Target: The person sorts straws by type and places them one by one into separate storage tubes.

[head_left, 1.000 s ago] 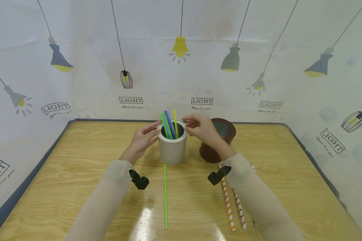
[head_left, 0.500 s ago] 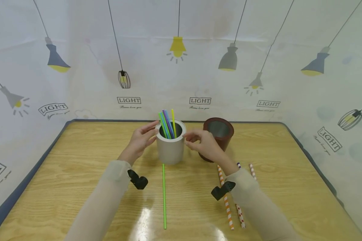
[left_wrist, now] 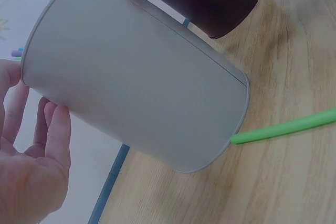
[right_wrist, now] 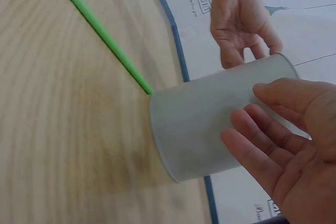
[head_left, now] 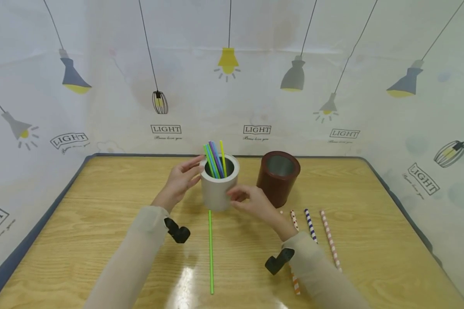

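A white cylindrical holder (head_left: 218, 195) stands upright on the table with several coloured plastic straws (head_left: 215, 159) leaning inside it. My left hand (head_left: 179, 178) is at the holder's left side, its fingertips touching the wall just under the rim. Lower down on the opposite side is my right hand (head_left: 255, 204), fingers slightly bent and holding nothing, close to the holder's wall. In the right wrist view its thumb and fingers (right_wrist: 252, 153) spread in front of the holder. One bright green straw (head_left: 211, 253) lies on the table, its far end near the holder's base.
A dark red-brown holder (head_left: 272, 184) stands to the right of the white one. Patterned paper straws, including blue-striped (head_left: 310, 225), pink-striped (head_left: 330, 238) and orange-striped (head_left: 296, 286) ones, lie at the front right, partly under my right forearm. A printed backdrop (head_left: 120, 86) rises behind the table.
My right hand has come down from the white holder's rim toward its lower right side, uncovering the red-brown holder and more paper straws. The left hand stays at the rim.
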Demonstrator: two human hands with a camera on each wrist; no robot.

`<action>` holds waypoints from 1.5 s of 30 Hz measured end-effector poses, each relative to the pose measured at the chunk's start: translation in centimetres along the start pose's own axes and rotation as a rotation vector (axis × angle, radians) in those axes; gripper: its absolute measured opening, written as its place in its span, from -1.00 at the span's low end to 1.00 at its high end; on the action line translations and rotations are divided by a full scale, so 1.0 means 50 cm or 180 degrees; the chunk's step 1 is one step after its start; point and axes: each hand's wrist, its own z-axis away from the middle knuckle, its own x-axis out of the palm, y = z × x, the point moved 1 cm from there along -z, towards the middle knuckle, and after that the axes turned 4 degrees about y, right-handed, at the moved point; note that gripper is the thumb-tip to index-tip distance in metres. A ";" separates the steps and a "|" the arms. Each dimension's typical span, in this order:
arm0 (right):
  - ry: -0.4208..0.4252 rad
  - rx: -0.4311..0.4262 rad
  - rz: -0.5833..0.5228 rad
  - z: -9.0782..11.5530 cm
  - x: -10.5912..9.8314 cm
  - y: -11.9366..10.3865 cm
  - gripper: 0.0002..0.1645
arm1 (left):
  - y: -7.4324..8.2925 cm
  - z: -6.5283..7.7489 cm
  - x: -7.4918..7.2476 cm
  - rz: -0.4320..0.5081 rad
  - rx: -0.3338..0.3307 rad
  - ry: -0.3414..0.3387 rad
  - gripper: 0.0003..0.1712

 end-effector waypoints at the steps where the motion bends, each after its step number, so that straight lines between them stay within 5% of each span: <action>1: -0.0018 -0.0002 -0.0010 0.002 0.007 0.004 -0.74 | -0.001 0.000 0.000 0.0003 0.0006 -0.0002 -0.47; 7: -0.0132 -0.0171 -0.0241 0.007 0.051 0.075 -0.77 | -0.001 0.001 0.000 -0.0002 0.0001 0.0008 -0.47; 11: -0.0242 0.0017 -0.0365 0.013 0.076 0.093 -0.76 | 0.001 0.002 0.001 0.0009 -0.0006 0.0008 -0.47; 21: -0.0069 0.0877 -0.0445 0.019 0.127 0.067 -0.68 | 0.000 0.000 0.000 -0.0002 -0.0033 0.0015 -0.48; 33: 0.0271 0.0989 -0.0264 0.021 0.173 0.063 -0.50 | 0.000 0.001 -0.001 -0.0023 -0.0030 0.0004 -0.48; 45: 0.0228 0.1027 0.0158 0.012 0.183 0.058 -0.43 | 0.001 0.001 0.001 -0.0023 -0.0044 0.0001 -0.48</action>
